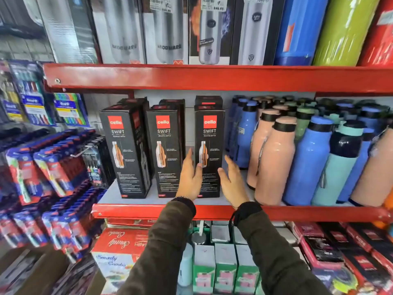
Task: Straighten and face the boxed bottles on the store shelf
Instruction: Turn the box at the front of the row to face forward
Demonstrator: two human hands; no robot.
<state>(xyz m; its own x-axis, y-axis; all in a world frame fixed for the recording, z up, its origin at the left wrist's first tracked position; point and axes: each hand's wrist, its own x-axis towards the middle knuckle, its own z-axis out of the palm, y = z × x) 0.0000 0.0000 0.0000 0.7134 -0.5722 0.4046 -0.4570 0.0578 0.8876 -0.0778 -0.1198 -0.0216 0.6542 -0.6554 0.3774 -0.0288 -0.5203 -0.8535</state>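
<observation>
Three black "cello SWIFT" bottle boxes stand in a front row on the middle shelf (148, 202), with more black boxes behind them. The left box (125, 150) is turned slightly, showing its right side. The middle box (167, 150) and the right box (210, 133) face forward. My left hand (190, 177) lies flat against the right box's left side, thumb on its front. My right hand (231, 182) is open at the box's right side, fingers spread; whether it touches the box I cannot tell.
Loose pink, blue and teal bottles (306, 158) crowd the shelf right of the boxes. Boxed steel flasks (165, 28) fill the shelf above. Toothbrush packs (49, 167) hang at left. Small boxes (225, 267) sit on the shelf below.
</observation>
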